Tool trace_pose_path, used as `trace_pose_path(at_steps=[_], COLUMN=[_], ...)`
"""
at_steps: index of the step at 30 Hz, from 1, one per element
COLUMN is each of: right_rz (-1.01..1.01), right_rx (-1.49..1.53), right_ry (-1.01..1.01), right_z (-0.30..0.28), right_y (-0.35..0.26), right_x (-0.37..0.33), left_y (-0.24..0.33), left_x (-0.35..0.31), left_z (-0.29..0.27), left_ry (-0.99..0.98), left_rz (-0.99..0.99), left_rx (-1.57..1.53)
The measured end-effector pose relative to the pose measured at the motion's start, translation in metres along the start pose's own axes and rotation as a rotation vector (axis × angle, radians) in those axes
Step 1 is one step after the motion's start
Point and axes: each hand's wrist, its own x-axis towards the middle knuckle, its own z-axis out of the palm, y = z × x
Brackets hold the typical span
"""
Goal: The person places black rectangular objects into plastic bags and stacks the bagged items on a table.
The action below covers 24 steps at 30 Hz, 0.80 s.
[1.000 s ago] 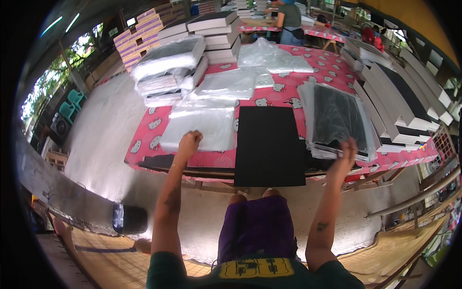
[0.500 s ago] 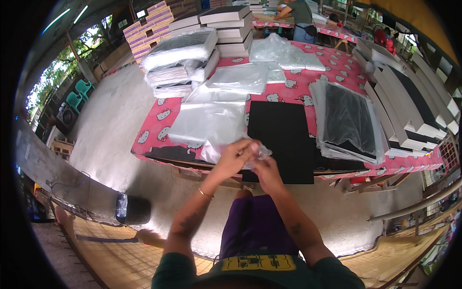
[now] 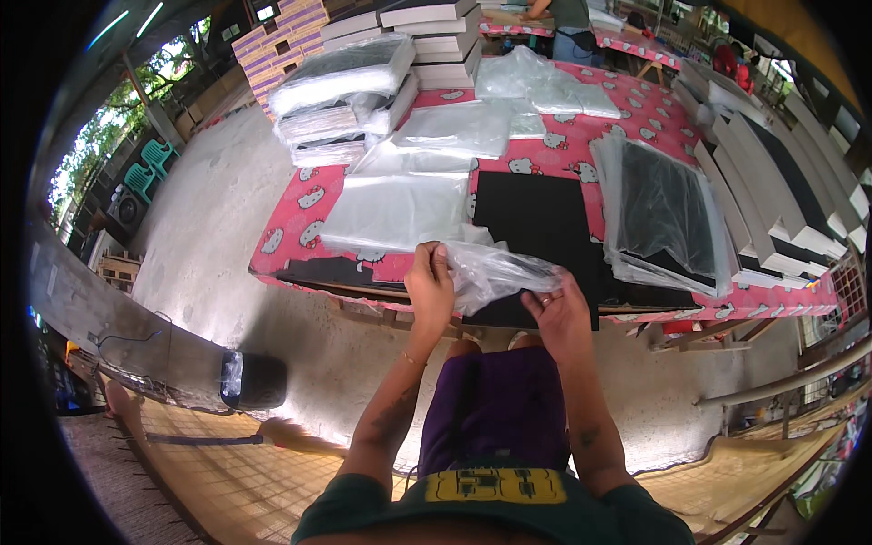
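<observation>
Between my hands stretches a crumpled clear plastic bag. Thumb and fingers of my left hand pinch its left end, while my right hand grips the other end by its edge. Beneath the bag lies a black sheet or board, its near end sticking out over the table edge. Just beyond my left hand is a flat pile of clear plastic bags. To the right of the black board, a stack of black sheets in clear plastic rests on the table.
A pink patterned cloth covers the table. Plastic-wrapped stacks and thick black-topped blocks stand at the far left. Leaning blocks line the right side. A dark bin is on the floor. Another person stands behind the table.
My hands have moved apart, the right one shifting to the right. The bag, bunched between my fingers before, is now spread out between them.
</observation>
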Motion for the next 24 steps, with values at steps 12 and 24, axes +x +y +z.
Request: trace_pose_path(at_steps=[12,24], right_rz=[0.053,0.154], right_rx=[-1.082,-2.174], right_ry=[-0.799,-0.292], right_z=[0.038,0.037], right_y=[-0.088,-0.165], right_x=[0.002,-0.019], left_y=[0.033,0.046], left_x=[0.033,0.037], left_z=[-0.075,-0.080], left_ry=[-0.953,-0.476], left_rz=[0.526,0.772], left_rx=[-0.183,0.390])
